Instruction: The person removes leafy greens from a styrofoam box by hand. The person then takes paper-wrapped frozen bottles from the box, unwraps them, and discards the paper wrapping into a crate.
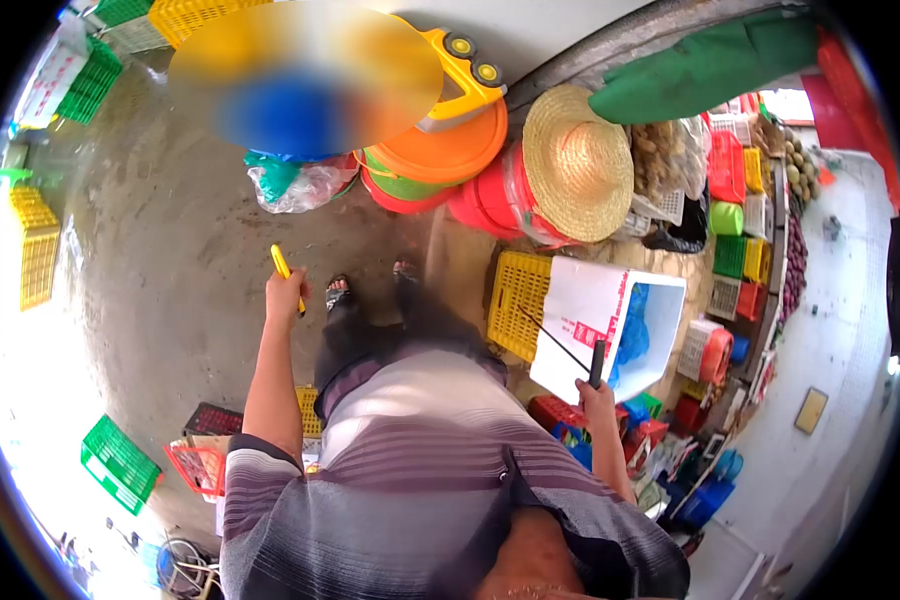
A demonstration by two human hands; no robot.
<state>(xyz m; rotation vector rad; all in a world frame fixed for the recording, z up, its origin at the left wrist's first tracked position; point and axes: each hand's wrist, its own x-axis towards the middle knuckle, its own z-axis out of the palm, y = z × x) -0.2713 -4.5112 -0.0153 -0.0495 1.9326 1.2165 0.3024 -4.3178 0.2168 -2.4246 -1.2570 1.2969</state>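
Observation:
My left hand (286, 292) is closed around a slim yellow cutter-like tool (281, 262), held out over the concrete floor. Its yellow end points away from me, and a dark bit shows below my fingers. On the other side, my right hand (597, 400) grips a black-handled tool (597, 362); a thin dark rod or blade slants from it toward the upper left, and I cannot tell which. It overlaps a white foam box (580, 315) with red print, tipped so its opening shows a blue plastic bag (634, 322). A yellow crate (515, 300) sits against the box.
Ahead stand red buckets (485, 200), an orange lid (450, 145), a yellow toy truck (467, 85) and a straw hat (578, 160). Crates and produce line the right. A green crate (120, 463) and a yellow crate (35, 250) stand left. My feet (339, 291) are on concrete.

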